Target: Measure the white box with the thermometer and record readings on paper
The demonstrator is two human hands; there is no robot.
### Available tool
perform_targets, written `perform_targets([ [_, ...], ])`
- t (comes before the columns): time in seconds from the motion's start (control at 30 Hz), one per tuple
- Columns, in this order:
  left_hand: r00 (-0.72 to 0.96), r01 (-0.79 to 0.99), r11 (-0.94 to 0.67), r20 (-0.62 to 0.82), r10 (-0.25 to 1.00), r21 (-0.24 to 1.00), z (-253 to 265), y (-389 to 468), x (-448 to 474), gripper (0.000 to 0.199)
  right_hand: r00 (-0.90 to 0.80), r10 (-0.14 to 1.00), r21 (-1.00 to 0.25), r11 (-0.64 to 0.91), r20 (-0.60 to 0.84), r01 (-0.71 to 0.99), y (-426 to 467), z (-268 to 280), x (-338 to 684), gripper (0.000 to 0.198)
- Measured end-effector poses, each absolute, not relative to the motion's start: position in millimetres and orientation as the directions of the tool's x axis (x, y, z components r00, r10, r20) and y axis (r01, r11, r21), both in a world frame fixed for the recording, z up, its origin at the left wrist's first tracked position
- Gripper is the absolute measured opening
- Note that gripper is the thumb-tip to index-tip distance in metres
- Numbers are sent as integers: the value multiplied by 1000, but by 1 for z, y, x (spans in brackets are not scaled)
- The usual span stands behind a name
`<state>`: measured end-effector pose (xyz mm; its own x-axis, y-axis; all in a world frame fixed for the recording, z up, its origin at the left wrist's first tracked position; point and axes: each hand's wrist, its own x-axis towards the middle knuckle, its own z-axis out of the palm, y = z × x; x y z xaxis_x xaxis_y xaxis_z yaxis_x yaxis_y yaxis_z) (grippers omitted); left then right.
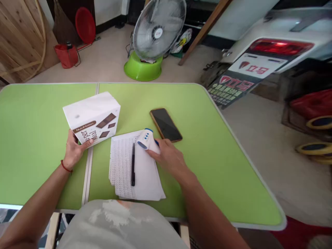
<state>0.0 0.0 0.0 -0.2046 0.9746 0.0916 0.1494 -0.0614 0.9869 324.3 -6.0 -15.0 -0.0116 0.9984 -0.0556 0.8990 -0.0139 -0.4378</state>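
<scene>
My left hand (pixel 75 148) grips the near lower corner of a white box (pixel 92 112) with brown bars and lettering printed on it. The box is tilted over the left part of the table; whether it touches the top I cannot tell. In my right hand (pixel 169 155) is a white and blue handheld infrared thermometer (pixel 147 139), my fingers wrapped round its handle. It is over the top right of a stack of paper sheets (pixel 147 180) with rows of writing. A black pen (pixel 133 166) lies on the sheets. Beyond my right hand lies a dark smartphone (pixel 166 124) in a brownish case.
The green folding table (pixel 220 173) has a pale rim and a seam on the left. Behind it a fan (pixel 158 33) stands by a green basin (pixel 142 71). A scooter's rear (pixel 280 48) is close to the right edge. Red containers (pixel 66 55) are at the back left.
</scene>
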Motion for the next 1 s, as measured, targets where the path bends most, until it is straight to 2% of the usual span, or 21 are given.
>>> perform_targets([
  [0.07,-219,38,-39,47,975,998,4,-3,4,65,36,999,-627,-24,6,778,-15,2,320,45],
  [0.13,-223,-103,8,-31,974,995,8,-4,12,60,22,999,-837,-39,-33,545,-27,22,307,43],
  [0.2,-243,-187,36,-82,967,982,11,-5,23,59,-103,989,-960,-76,-107,269,-38,37,286,28],
  [0.23,-252,-195,32,-81,964,980,10,-5,28,58,-183,970,-979,-135,-162,153,-43,41,274,24],
  [0.33,-238,-172,43,-83,968,984,3,-7,40,53,-338,904,-954,-296,-263,-49,-51,40,243,22],
  [0.43,-213,-78,15,-32,977,997,-4,-11,44,54,-379,874,-929,-360,-305,-81,-52,31,228,20],
  [0.6,-160,16,16,-14,987,1000,-6,-13,40,55,-350,862,-905,-419,-368,-80,-56,25,227,20],
  [0.8,-64,25,56,-54,997,998,0,-11,36,63,-284,876,-879,-446,-389,-171,-61,15,223,26],
  [1.0,-35,78,36,-33,999,996,2,-12,34,61,-304,867,-865,-462,-394,-195,-61,10,222,25],
])
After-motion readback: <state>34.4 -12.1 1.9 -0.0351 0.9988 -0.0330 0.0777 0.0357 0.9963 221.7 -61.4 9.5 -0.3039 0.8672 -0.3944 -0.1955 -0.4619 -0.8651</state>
